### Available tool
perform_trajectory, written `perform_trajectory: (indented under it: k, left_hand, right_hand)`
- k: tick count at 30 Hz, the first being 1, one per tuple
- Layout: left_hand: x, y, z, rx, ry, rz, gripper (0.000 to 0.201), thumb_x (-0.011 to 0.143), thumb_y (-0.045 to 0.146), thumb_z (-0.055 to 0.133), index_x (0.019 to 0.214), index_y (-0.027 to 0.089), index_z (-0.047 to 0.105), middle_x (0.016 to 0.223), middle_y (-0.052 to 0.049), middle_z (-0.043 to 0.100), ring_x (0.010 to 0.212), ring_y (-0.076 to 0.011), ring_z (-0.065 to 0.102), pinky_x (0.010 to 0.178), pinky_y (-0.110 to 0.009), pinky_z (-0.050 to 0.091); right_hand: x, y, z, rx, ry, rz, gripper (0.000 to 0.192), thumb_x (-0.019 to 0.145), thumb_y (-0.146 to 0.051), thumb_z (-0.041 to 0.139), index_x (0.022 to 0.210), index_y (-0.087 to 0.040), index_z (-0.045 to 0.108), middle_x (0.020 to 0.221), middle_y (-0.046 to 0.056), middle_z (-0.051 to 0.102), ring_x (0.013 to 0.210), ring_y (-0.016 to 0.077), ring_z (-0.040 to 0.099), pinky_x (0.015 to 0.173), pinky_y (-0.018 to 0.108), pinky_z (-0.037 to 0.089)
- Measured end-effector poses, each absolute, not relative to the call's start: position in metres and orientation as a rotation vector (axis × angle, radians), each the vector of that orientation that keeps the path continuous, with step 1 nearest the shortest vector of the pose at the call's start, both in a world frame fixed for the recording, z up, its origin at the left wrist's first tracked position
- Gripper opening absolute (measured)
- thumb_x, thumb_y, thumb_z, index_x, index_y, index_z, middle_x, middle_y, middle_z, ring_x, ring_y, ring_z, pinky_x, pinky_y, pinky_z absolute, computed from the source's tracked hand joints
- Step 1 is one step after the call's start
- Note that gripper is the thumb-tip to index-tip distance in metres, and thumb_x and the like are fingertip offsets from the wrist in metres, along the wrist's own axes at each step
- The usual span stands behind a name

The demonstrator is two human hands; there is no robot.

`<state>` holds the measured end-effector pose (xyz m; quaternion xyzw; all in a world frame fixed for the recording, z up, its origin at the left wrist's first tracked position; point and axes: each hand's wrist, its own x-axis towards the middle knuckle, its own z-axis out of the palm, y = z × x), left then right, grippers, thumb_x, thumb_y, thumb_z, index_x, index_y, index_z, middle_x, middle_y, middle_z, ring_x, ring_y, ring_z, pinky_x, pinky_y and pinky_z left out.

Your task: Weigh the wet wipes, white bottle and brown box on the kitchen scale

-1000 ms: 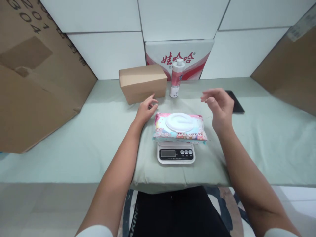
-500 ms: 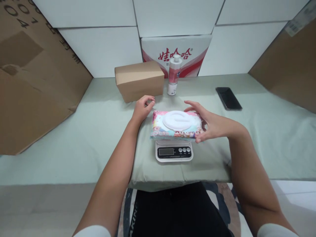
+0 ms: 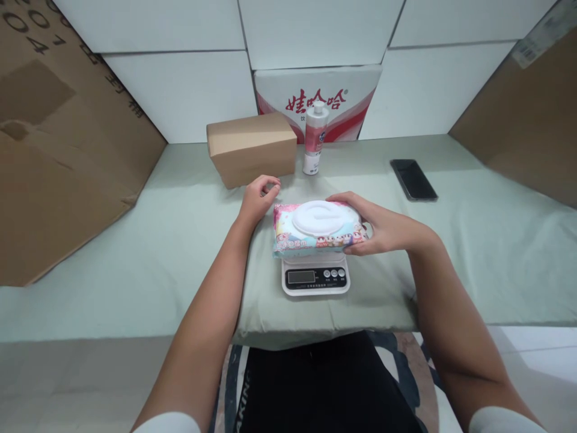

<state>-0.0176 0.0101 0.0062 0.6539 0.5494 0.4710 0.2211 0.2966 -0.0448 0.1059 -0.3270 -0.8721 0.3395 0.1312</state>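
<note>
My right hand (image 3: 383,227) grips the right end of the pack of wipes (image 3: 315,227), fingers over the top edge and thumb along the near side. The pack sits on the scale (image 3: 315,279). My left hand (image 3: 258,197) rests loosely curled, holding nothing, just beside the pack at its nine o'clock. At twelve o'clock stands a bottle (image 3: 314,139), with a cardboard box (image 3: 250,147) at eleven and a phone (image 3: 413,179) at two.

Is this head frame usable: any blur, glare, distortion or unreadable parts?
Head view: sharp, evenly lit, soft shadows only; wide-angle bending at the edges; the white digital kitchen scale display is too small to read; the right hand on the pink-and-white wet-wipes pack and the left hand are crisp.
</note>
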Motion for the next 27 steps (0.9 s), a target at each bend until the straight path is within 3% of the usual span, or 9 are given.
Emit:
perform_trajectory:
  k: [4,11,15,17,19,21,27]
  left_hand:
    - [-0.016,0.006,0.007,1.762,1.527,1.311,0.021,0.087,0.041,0.059,0.09,0.022,0.07,0.087,-0.003,0.071,0.068,-0.0144,0.056,0.063,-0.029,0.049]
    - [-0.019,-0.003,0.03,1.706,1.407,1.241,0.033,0.088,0.053,0.059,0.087,0.021,0.066,0.078,-0.005,0.07,0.061,-0.0139,0.057,0.057,-0.029,0.047]
    - [-0.033,-0.039,0.064,1.713,1.283,0.799,0.053,0.085,0.067,0.064,0.116,0.026,0.074,0.098,-0.009,0.075,0.056,-0.0131,0.058,0.046,-0.029,0.044]
    - [-0.036,-0.068,0.074,1.72,1.229,0.703,0.069,0.077,0.066,0.075,0.138,0.034,0.067,0.118,-0.011,0.074,0.065,-0.0165,0.066,0.044,-0.029,0.044]
    - [-0.033,-0.096,0.076,1.771,1.231,0.707,0.095,0.067,0.057,0.088,0.154,0.042,0.051,0.142,-0.011,0.065,0.079,-0.02,0.071,0.049,-0.03,0.052]
    - [-0.024,-0.115,0.074,1.845,1.298,0.764,0.106,0.065,0.047,0.091,0.159,0.046,0.041,0.154,-0.01,0.055,0.091,-0.0226,0.072,0.057,-0.031,0.058]
    - [0.023,-0.079,0.081,2.058,1.172,0.813,0.09,0.068,0.035,0.087,0.151,0.036,0.053,0.149,-0.009,0.056,0.134,-0.0329,0.059,0.097,-0.038,0.061]
  right_hand:
    - [0.296,-0.046,0.105,-0.979,-2.528,0.989,0.089,0.071,-0.043,0.083,0.149,-0.027,0.043,0.147,0.012,0.055,0.131,0.0366,0.06,0.107,0.052,0.054]
    - [0.292,-0.048,0.106,-0.974,-2.503,0.993,0.085,0.071,-0.042,0.084,0.146,-0.029,0.046,0.143,0.01,0.059,0.125,0.0349,0.063,0.102,0.05,0.057]
    - [0.293,-0.05,0.106,-0.987,-2.467,1.0,0.086,0.07,-0.044,0.085,0.145,-0.028,0.047,0.14,0.01,0.061,0.12,0.0344,0.065,0.099,0.049,0.058]
    - [0.293,-0.053,0.104,-0.996,-2.452,1.003,0.088,0.07,-0.044,0.085,0.146,-0.028,0.045,0.138,0.011,0.061,0.118,0.0341,0.065,0.098,0.049,0.058]
    - [0.294,-0.058,0.101,-1.011,-2.414,0.994,0.089,0.071,-0.043,0.086,0.147,-0.027,0.043,0.138,0.012,0.061,0.117,0.0337,0.065,0.097,0.049,0.058]
    - [0.294,-0.066,0.095,-1.02,-2.337,0.958,0.088,0.07,-0.044,0.087,0.145,-0.026,0.045,0.138,0.013,0.06,0.118,0.0342,0.065,0.096,0.049,0.058]
    - [0.316,-0.075,0.08,-1.113,-1.96,0.923,0.083,0.066,-0.056,0.09,0.135,-0.029,0.053,0.139,0.012,0.059,0.116,0.034,0.067,0.084,0.043,0.062]
